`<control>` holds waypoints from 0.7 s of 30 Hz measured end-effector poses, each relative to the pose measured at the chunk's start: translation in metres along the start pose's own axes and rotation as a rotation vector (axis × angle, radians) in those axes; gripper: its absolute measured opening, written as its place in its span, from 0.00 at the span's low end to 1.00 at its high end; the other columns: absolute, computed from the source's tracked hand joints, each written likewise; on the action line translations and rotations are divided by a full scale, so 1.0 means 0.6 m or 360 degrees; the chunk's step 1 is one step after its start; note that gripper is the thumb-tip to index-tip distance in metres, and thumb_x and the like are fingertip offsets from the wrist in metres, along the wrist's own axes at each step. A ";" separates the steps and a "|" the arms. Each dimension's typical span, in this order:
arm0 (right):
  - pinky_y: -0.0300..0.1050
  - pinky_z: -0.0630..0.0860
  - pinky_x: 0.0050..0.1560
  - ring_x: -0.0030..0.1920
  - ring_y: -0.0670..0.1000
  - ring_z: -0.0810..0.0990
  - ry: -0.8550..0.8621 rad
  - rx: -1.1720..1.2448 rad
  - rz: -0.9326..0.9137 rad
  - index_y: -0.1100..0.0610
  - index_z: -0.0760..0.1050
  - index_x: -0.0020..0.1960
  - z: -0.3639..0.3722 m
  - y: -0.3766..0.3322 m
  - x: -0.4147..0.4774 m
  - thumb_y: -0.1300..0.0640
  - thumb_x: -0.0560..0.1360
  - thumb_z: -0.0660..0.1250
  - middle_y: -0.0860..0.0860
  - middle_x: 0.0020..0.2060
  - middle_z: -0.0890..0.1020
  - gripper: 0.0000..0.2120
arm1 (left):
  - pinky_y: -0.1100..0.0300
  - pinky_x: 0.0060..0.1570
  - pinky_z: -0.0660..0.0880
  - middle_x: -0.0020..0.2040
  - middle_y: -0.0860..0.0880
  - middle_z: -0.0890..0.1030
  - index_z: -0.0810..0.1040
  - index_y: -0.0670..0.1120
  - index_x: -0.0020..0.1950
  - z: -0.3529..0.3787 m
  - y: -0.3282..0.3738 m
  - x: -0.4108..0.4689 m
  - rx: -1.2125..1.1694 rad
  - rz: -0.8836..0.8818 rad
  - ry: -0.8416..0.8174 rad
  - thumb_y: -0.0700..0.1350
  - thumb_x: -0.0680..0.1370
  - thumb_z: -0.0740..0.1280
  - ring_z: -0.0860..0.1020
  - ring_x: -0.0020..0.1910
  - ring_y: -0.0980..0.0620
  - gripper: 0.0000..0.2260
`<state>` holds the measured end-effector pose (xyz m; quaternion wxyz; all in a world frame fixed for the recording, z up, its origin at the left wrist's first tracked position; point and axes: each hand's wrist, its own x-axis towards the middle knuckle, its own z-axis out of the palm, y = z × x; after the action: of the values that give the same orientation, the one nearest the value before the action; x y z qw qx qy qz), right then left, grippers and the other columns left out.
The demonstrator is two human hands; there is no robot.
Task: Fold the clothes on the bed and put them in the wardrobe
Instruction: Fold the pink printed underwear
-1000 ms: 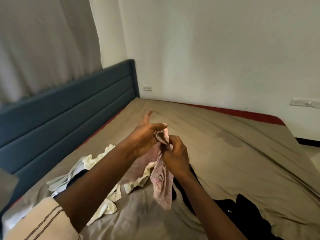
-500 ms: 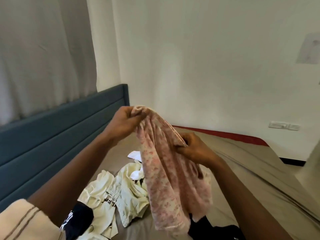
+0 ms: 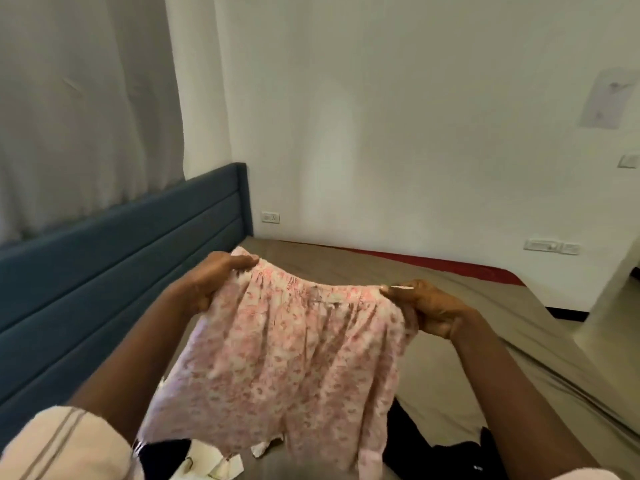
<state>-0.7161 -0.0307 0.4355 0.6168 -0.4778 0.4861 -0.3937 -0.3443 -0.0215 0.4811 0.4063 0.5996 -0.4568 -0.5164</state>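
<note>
Hands gripping pink floral garment (image 3: 287, 358) by its gathered waistband: left hand (image 3: 211, 282) at left corner, right hand (image 3: 429, 310) pinching right corner. Spread out, hanging above bed (image 3: 450, 368). Black garment (image 3: 433, 455) and cream clothes (image 3: 211, 465), probably shirts, lie beneath.

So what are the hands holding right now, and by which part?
The pink floral shorts, stretched out by the gathered waistband: left hand grips one end, right hand the other.

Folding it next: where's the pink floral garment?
Head view, centre: the pink floral garment hangs above the bed, waistband stretched between left hand and right hand.
</note>
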 end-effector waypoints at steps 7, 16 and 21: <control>0.46 0.78 0.35 0.30 0.55 0.79 0.0565 0.0468 -0.0046 0.67 0.81 0.40 0.150 0.138 0.010 0.73 0.75 0.68 0.65 0.37 0.81 0.07 | 0.58 0.39 0.78 0.38 0.56 0.83 0.83 0.51 0.48 0.150 -0.161 0.001 0.0259 0.0745 0.0818 0.49 0.79 0.71 0.82 0.38 0.57 0.03; 0.44 0.83 0.48 0.53 0.59 0.86 0.0349 0.0636 -0.0302 0.64 0.81 0.60 0.228 0.195 -0.062 0.69 0.83 0.60 0.63 0.53 0.86 0.12 | 0.57 0.41 0.81 0.47 0.57 0.78 0.85 0.53 0.62 0.265 -0.263 -0.057 0.0474 0.1211 0.0534 0.42 0.79 0.72 0.80 0.47 0.58 0.12; 0.44 0.85 0.46 0.50 0.57 0.88 0.0383 0.0786 -0.0275 0.63 0.81 0.60 0.208 0.202 -0.084 0.68 0.84 0.58 0.61 0.50 0.87 0.13 | 0.56 0.36 0.80 0.48 0.56 0.78 0.84 0.49 0.58 0.276 -0.279 -0.062 0.0651 0.1423 0.0616 0.43 0.78 0.72 0.80 0.43 0.57 0.08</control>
<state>-0.6025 0.0711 0.3379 0.6164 -0.3028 0.4027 -0.6052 -0.4888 0.0543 0.3070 0.5384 0.4975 -0.6762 -0.0728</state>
